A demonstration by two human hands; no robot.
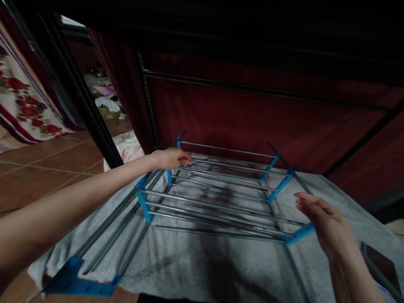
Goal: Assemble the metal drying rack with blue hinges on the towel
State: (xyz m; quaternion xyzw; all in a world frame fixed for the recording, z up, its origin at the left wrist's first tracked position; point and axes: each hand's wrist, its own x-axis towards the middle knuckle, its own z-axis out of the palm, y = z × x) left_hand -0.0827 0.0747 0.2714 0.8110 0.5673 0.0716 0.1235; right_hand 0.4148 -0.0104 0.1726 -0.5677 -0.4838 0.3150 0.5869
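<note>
A shoe-rack-like frame of grey metal rods (217, 203) and blue plastic connectors (143, 202) lies on a grey blanket (202, 269). My left hand (172, 159) reaches across the frame's left side, with its fingers curled together at the rods near a far-left connector. Its palm hides what is between the fingers. At the right side, my right hand (328, 223) is beside a blue connector (298, 234), fingers stretched out and nothing visible in them. One loose-looking rod (214, 233) lies low at the front of the frame.
A wide blue plastic piece (78, 277) joins rods at the front left. At the right edge lies a dark phone-like object (380, 265). A black bed post (85, 97) stands left, and a dark red curtain (236, 118) hangs behind. Tiled floor (47, 164) shows left.
</note>
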